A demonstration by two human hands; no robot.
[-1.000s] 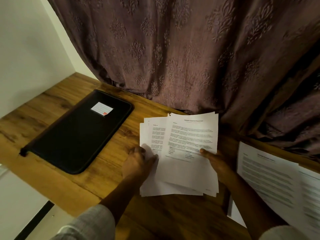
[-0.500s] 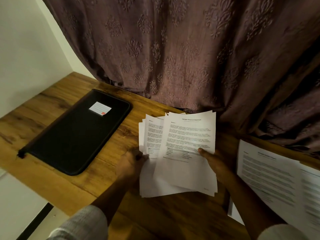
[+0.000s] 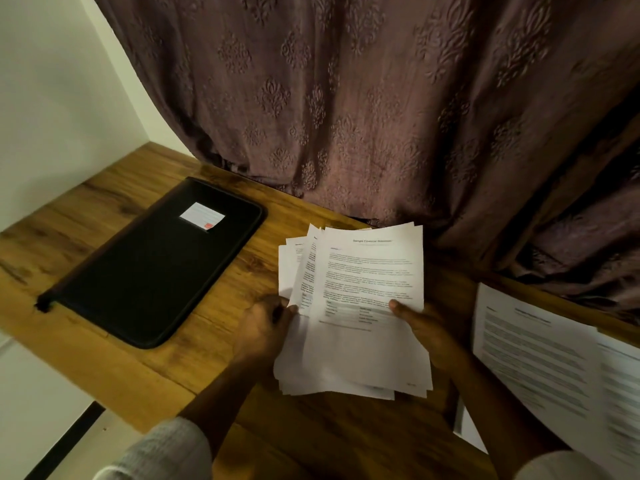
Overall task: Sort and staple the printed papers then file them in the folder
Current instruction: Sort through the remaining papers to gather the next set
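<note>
**Printed papers [image 3: 363, 271] held at both sides**

The left hand's [image 3: 263, 327] fingers [image 3: 289, 308] pinch the fanned sheets' left edges at frame centre. The right hand's [image 3: 426, 327] thumb clamps the top sheet. The black zip folder [image 3: 156, 265] lies closed on the worktop [image 3: 104, 344], centre left.

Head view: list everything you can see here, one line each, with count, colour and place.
folder: one, black, flat on the table's left part
label: one, white with a red mark, on the folder
held papers: fanned stack, count unclear, white, printed, in both grips
loose papers: at least two, white, printed, on the table at right
table: one, brown wood
curtain: one, mauve, patterned, behind the table
wall: white, far left
sleeves: two, light grey, bottom edge
left grip: one bare hand, holds the held papers' left edge
right grip: one bare hand, thumb on the top sheet
</note>
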